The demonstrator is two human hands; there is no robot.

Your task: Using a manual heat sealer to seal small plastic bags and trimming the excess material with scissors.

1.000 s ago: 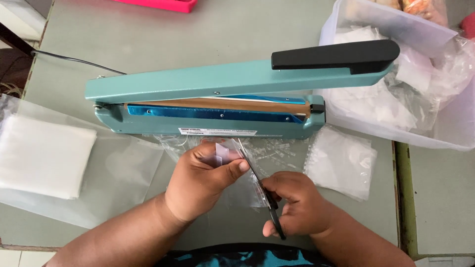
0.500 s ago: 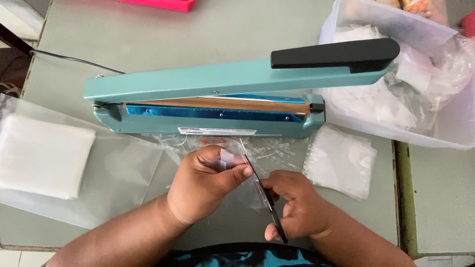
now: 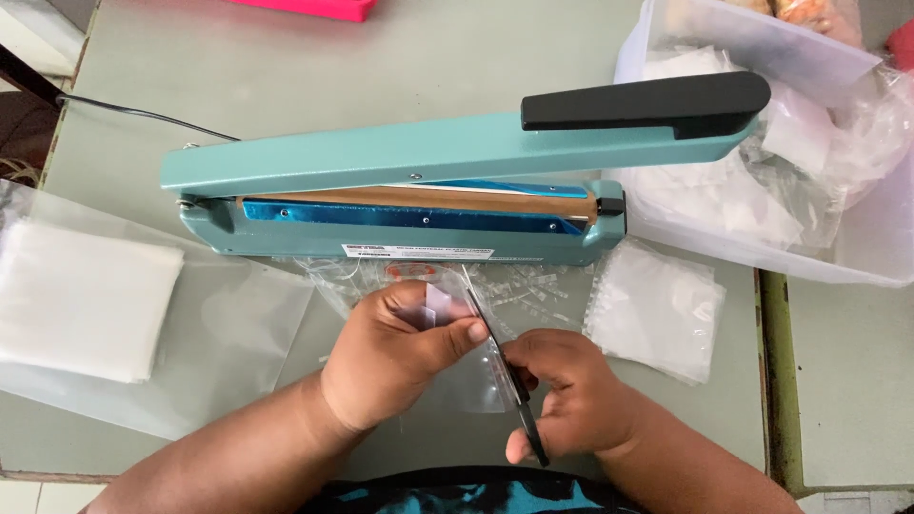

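Left hand: your left hand [image 3: 386, 357] has its grip closed on a small clear plastic bag [image 3: 455, 328], thumb pressed on top, fingers curled under it.
Right hand: your right hand [image 3: 571, 395] is wrapped round the handles of a pair of black-handled scissors [image 3: 505, 366]; the blades point up and away, only slightly parted, along the bag's right edge.
Bag: it is held just above the table [image 3: 286, 76], between your two hands, in front of the sealer.
Sealer: a long teal metal heat sealer [image 3: 419, 205] with a black handle lies across the table, its arm raised.
Scraps: thin clear plastic offcuts [image 3: 533, 284] lie at the foot of the sealer.
Left side: a stack of clear plastic sheets [image 3: 81, 300].
Right side: a small pile of clear bags [image 3: 657, 309], and behind it a translucent plastic tub [image 3: 762, 57].
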